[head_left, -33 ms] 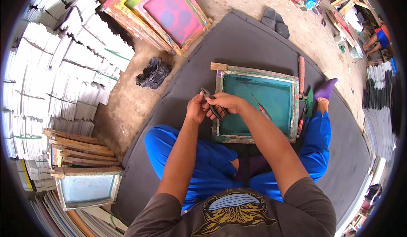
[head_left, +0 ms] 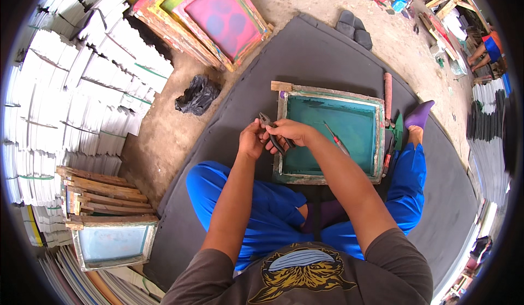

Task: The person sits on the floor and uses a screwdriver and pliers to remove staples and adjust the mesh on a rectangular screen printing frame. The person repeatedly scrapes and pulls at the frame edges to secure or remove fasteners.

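A pair of pliers with dark handles (head_left: 275, 140) is in my right hand (head_left: 292, 131), its fingers wrapped round the grips and its jaws pointing up and left. Beside those jaws my left hand (head_left: 251, 141) is closed in a pinch; whatever sits between its fingertips is too small to make out. Under and right of my hands, a wooden-framed printing screen with green mesh (head_left: 322, 125) lies flat on the dark mat. On that mesh rests a screwdriver (head_left: 337, 139), partly hidden by my right forearm.
Right of the screen lie a reddish-handled tool (head_left: 388, 97), a green blade-like tool (head_left: 399, 129) and a red-handled tool (head_left: 387, 162). Beyond the dark mat (head_left: 229, 125) are a black plastic bag (head_left: 198, 94), coloured screens (head_left: 224, 24), slippers (head_left: 353, 28) and stacked white sheets (head_left: 82, 97).
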{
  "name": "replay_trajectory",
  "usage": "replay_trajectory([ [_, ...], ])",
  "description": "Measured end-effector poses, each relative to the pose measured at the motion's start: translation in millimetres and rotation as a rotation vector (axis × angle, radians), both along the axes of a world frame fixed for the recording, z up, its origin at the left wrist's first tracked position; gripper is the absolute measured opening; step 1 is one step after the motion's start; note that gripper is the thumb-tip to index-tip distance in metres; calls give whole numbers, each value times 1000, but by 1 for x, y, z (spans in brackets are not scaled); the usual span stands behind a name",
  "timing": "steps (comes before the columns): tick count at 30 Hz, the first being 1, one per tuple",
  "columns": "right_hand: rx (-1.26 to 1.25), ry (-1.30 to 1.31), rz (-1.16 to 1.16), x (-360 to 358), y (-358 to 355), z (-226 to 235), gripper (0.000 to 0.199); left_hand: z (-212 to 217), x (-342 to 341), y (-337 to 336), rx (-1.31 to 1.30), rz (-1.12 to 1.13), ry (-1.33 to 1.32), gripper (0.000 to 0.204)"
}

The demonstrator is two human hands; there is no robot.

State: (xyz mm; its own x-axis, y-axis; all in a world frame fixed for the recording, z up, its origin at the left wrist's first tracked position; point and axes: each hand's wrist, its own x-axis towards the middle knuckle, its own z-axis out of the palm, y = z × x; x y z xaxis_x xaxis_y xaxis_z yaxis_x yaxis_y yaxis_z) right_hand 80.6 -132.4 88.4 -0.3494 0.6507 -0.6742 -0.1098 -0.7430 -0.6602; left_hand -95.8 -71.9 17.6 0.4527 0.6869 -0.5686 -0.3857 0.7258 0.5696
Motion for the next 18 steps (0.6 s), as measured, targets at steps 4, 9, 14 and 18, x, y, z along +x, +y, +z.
replay_trajectory([
  [4, 12, -69, -51, 6, -5, -3, 43, -8, -11, 9, -6, 153, 313, 22],
  [9, 61, -164, -84, 16, -22, -11, 41, -7, -9, 2, 236, 164, 551, 33],
  [14, 254, -469, -263, 29, -65, -19, 39, -21, -18, -2, 759, -219, 1048, 54],
  [18, 368, -1100, -426, 83, -139, -39, 35, 50, 5, -56, 948, -818, 1209, 74],
])
